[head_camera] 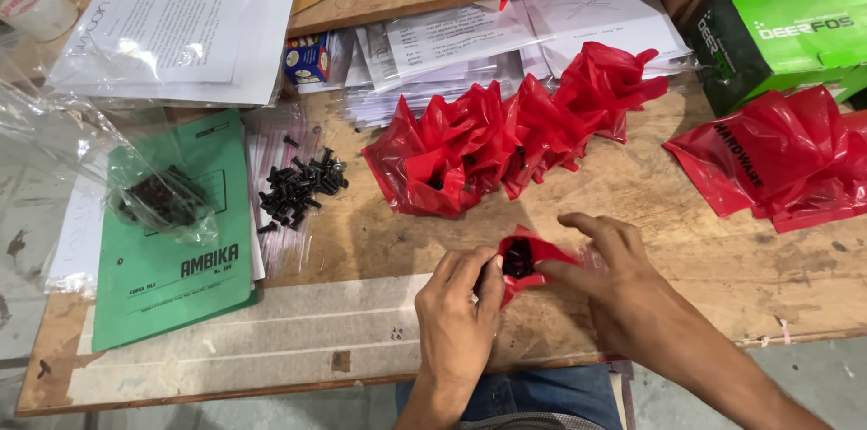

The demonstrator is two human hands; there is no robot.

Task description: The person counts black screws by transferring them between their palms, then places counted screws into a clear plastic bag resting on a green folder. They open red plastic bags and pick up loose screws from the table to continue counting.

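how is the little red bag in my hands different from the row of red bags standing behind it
The small red bag is a single one, pinched between the left hand and right hand; the row of red bags is several, standing untouched on the wooden table. Its dark contents show clearly; theirs barely. Both are red plastic, mouths open.

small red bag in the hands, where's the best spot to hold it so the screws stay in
Hold the small red bag by its open rim, from both sides, mouth up. The left hand pinches the left edge and the right hand the right; dark screws show inside, so tipping it would probably spill them.
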